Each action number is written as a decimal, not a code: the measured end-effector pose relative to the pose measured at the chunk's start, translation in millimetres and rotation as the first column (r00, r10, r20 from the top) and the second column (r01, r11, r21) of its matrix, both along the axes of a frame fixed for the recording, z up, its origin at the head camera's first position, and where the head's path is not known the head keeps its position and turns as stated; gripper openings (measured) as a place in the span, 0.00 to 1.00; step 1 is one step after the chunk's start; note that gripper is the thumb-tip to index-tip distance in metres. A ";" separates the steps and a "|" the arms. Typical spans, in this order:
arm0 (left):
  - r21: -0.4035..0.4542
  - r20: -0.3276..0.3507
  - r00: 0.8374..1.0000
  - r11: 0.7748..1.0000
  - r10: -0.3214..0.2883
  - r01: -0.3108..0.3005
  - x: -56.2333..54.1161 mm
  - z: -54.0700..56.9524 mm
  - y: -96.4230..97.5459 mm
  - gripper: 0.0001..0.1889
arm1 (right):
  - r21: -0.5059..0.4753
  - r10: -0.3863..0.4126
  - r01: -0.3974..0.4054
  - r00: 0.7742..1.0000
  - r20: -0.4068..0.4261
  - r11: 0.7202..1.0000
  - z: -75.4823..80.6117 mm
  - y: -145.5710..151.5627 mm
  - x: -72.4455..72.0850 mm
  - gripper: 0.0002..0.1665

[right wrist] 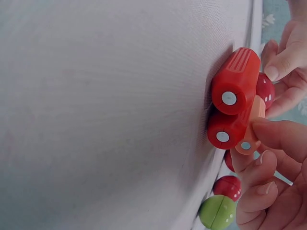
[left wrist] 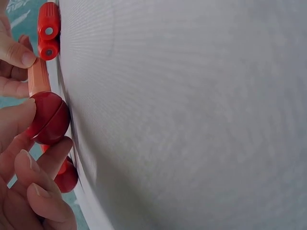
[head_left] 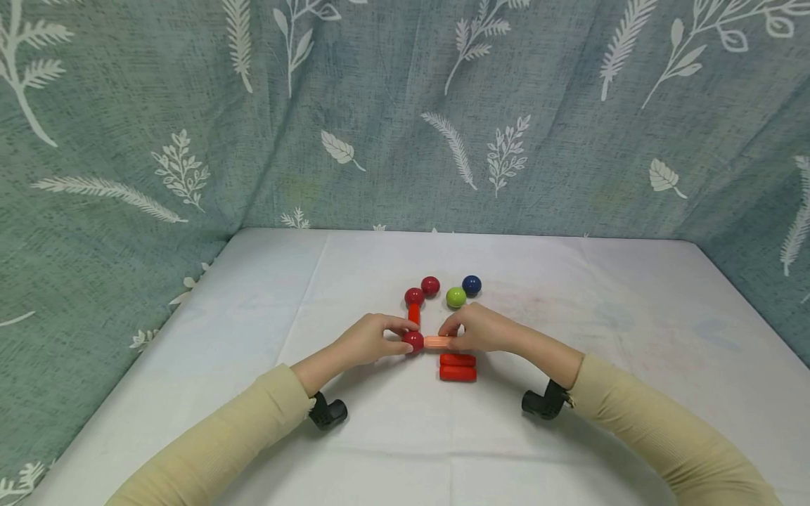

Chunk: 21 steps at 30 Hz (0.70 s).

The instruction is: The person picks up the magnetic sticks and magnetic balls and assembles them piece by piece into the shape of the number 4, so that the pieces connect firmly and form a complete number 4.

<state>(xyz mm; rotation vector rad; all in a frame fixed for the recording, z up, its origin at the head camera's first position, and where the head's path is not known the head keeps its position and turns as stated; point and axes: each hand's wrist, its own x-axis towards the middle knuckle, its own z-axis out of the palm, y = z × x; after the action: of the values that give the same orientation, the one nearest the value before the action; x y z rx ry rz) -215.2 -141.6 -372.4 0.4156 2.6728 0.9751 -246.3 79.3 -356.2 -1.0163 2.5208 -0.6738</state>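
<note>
My left hand (head_left: 373,339) pinches a dark red ball (left wrist: 50,118) between thumb and fingers. The right hand (head_left: 479,329) grips an orange ribbed rod (head_left: 436,342), whose left end meets that ball. A pale metallic disc shows in the rod's near end in the right wrist view. From the held ball a red rod (head_left: 414,313) runs away from me to a second dark red ball (head_left: 414,296). Two more red rods (right wrist: 235,81) lie side by side on the table just below the right hand, with similar discs in their ends.
Beyond the hands sit another dark red ball (head_left: 430,285), a green ball (head_left: 455,297) and a blue ball (head_left: 471,284). A white cloth covers the table (head_left: 354,450). Behind it hangs a green leaf-patterned curtain (head_left: 392,126). Black wrist cameras (head_left: 329,411) hang under both forearms.
</note>
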 end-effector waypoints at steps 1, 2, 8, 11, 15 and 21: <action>-0.001 -0.003 1.000 1.000 -0.003 0.003 0.0 0.2 0.1 0.18 | 0.001 0.000 0.000 1.000 -0.001 1.000 -0.4 0.1 0.0 0.10; -0.001 -0.005 1.000 1.000 -0.005 0.005 -0.2 0.1 0.1 0.18 | 0.001 -0.002 0.002 1.000 -0.002 1.000 -0.7 0.1 0.0 0.10; 0.000 -0.009 1.000 1.000 -0.007 0.007 -1.8 0.3 0.7 0.17 | -0.001 -0.011 0.011 1.000 0.008 1.000 -0.7 1.6 -0.8 0.11; 0.002 -0.003 1.000 1.000 0.002 -0.002 -2.6 0.2 0.7 0.17 | -0.009 -0.030 0.030 0.999 0.011 1.000 2.4 4.3 -2.8 0.12; 0.006 0.007 1.000 1.000 0.012 -0.012 -3.7 -0.8 0.7 0.17 | -0.040 -0.091 0.090 0.996 -0.011 0.995 10.7 10.4 -7.5 0.13; 0.007 0.009 1.000 1.000 0.010 -0.010 -4.5 -1.9 0.1 0.17 | -0.095 -0.233 0.230 0.972 -0.026 0.969 18.3 16.6 -20.1 0.15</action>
<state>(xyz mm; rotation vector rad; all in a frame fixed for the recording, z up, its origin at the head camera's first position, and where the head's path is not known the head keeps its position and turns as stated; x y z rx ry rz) -219.8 -141.4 -374.3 0.3987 2.6669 0.9877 -266.4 95.9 -337.9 -0.7744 2.6890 -0.8499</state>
